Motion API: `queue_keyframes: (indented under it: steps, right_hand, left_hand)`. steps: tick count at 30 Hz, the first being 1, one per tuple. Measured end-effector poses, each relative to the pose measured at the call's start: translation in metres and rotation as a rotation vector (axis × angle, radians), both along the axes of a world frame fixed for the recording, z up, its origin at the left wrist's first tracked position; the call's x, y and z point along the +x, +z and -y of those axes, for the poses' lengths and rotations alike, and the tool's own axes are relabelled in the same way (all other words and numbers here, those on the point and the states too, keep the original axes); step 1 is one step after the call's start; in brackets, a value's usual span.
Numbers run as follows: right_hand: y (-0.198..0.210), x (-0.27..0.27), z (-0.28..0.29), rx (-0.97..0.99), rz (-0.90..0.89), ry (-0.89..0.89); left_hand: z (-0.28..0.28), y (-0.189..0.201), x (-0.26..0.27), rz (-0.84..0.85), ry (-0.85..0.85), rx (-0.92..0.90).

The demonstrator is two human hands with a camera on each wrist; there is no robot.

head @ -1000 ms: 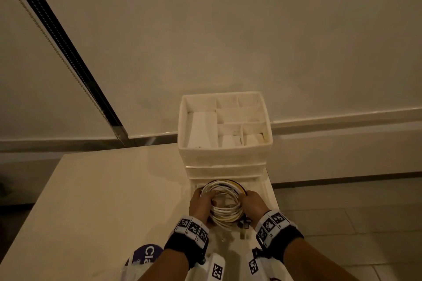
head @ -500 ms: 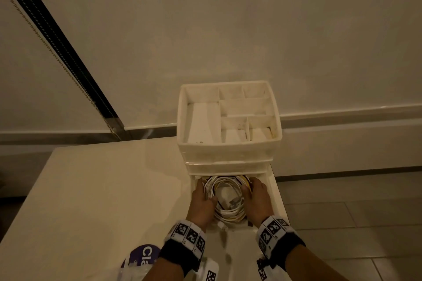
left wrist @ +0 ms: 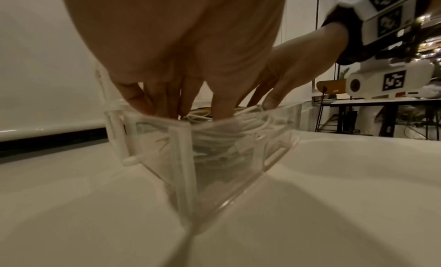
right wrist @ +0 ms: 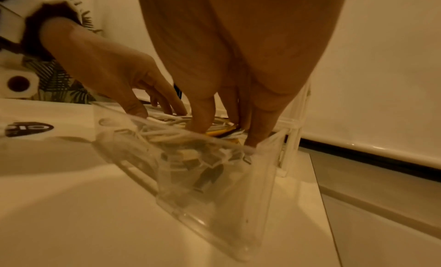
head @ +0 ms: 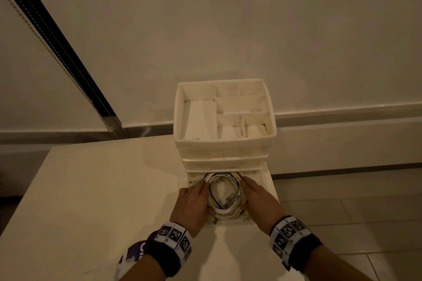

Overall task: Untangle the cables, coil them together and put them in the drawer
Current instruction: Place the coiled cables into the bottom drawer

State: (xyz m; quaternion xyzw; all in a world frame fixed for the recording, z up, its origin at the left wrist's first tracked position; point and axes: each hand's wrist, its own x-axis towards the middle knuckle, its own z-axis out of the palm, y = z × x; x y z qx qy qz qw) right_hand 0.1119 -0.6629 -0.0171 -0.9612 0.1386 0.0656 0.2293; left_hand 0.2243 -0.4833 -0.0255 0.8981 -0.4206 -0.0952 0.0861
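Two hands reach into the pulled-out bottom drawer (head: 269, 186) of a small white organizer (head: 225, 121) that stands at the far right corner of a pale worktop (head: 91, 189). Behind the organizer runs a plain light wall with a ledge along its foot; left of the organizer a dark strip and a bead chain (head: 41, 36) slant down the wall. Right of the organizer, below the worktop edge, lies a tiled floor (head: 354, 212). Near the front worktop edge, left of the drawer, sits a purple label (head: 137, 251), partly hidden by the left wrist.

The cables (head: 225, 194) lie inside the drawer as one round coil, mostly white strands with a yellow one at the far right and a dark one along the left, plug ends gathered near the middle and front. The drawer is clear plastic, so the coil shows through its walls in both wrist views.

The left hand (head: 193, 205) rests on the coil's left side, the right hand (head: 260, 203) on its right side. Fingers of both point down, fairly straight, pressing the strands into the drawer rather than wrapping round them.
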Motion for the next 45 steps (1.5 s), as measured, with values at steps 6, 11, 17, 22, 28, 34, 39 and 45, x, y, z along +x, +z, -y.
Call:
queue_keyframes:
  steps: [6, 11, 17, 22, 28, 34, 39, 45]
  right_hand:
    - [-0.012, 0.003, -0.010, -0.046, -0.046, -0.025]
    - [0.009, -0.007, 0.005, 0.156, 0.192, -0.203]
    - [0.025, -0.042, 0.076, 0.324, -0.065, -0.241]
    - [0.019, -0.040, 0.091, 0.087, -0.394, -0.045]
    - [0.007, -0.016, 0.083, 0.231, -0.288, -0.013]
    - [0.012, -0.006, 0.084, 0.393, -0.248, 0.063]
    - [0.009, -0.002, 0.090, 0.483, -0.219, 0.031]
    - [-0.007, -0.002, 0.099, 0.503, -0.145, -0.048]
  left_hand:
    - [0.007, -0.006, -0.009, 0.068, 0.046, 0.111]
    - [-0.015, 0.009, 0.000, -0.076, 0.112, -0.132]
    - [-0.087, 0.005, 0.048, -0.543, 0.217, -0.180]
    - [-0.082, 0.005, 0.065, -0.444, 0.097, 0.233]
    - [-0.057, -0.001, 0.067, -0.467, 0.051, 0.204]
    - [-0.056, -0.003, 0.071, -0.550, 0.048, 0.170]
    - [-0.055, -0.011, 0.077, -0.636, 0.132, 0.015]
    - [-0.060, -0.035, 0.080, -0.675, 0.162, -0.188]
